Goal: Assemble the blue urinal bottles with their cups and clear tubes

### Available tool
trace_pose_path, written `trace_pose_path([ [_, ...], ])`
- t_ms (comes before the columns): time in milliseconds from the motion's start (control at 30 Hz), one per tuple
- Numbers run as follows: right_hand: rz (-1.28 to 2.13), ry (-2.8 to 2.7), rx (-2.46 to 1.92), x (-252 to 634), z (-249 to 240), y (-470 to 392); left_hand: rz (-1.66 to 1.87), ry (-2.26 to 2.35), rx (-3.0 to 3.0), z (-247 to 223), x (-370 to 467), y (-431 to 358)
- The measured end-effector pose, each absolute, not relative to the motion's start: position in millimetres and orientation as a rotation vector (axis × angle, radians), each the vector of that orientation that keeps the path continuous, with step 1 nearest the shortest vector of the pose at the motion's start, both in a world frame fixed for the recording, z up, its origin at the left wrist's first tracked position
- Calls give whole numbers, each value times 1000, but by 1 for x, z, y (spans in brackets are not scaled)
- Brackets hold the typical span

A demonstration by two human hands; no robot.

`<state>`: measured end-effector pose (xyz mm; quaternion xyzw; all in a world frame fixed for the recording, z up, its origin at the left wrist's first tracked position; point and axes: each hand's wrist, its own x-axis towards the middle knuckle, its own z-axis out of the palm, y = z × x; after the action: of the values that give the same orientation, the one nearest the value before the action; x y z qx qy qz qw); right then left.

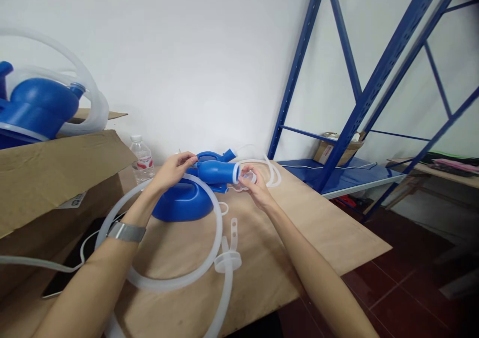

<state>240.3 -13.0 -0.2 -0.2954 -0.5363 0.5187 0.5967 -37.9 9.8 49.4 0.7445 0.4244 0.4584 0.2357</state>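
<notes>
A blue plastic bottle part (pixel 214 171) with a white-rimmed wide mouth lies nearly level above the table, its mouth facing right. At its narrow left end, my left hand (pixel 175 169) pinches it between thumb and fingers. My right hand (pixel 255 185) is closed on a clear plastic cap (pixel 250 176) right beside the mouth; whether the two touch is hard to see. Below my left hand stands a larger blue bottle (pixel 183 203) with a handle opening. A milky hose (pixel 168 284) loops in front of it, near a translucent lid (pixel 228 261) with a holed strap.
At left, an open cardboard box (pixel 71 166) holds another blue bottle (pixel 43 103) with a coiled hose. A water bottle (pixel 142 159) stands by the wall. Another blue handled piece (pixel 215 157) lies behind my hands. Blue metal shelving (pixel 348 128) rises at right, past the table (pixel 318 218).
</notes>
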Motion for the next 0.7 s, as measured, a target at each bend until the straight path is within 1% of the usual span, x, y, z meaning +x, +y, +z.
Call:
trace_pose_path([
  [167,1428,-1048,-874,250,3,-5,1200,1206,1992,48,-34,9],
  [233,1421,-1037,-952,253,1,-1,1196,1255,2057,49,-30,8],
  [300,1232,-1141,-1028,254,-4,2,1199,1312,2112,50,-27,8],
  [367,819,-1308,-1043,254,-9,3,1206,1372,2154,49,-24,9],
  [433,384,-1468,-959,256,-15,5,1225,1433,2181,46,-26,12],
  [500,133,-1557,-856,264,-19,10,1271,1490,2171,41,-33,17],
  [600,95,-1513,-898,290,-25,22,1332,1518,2063,30,-50,24],
  [667,228,-1502,-1061,309,-28,28,1343,1480,1977,25,-60,26],
  [700,349,-1554,-1148,317,-29,30,1334,1461,1958,24,-64,26],
])
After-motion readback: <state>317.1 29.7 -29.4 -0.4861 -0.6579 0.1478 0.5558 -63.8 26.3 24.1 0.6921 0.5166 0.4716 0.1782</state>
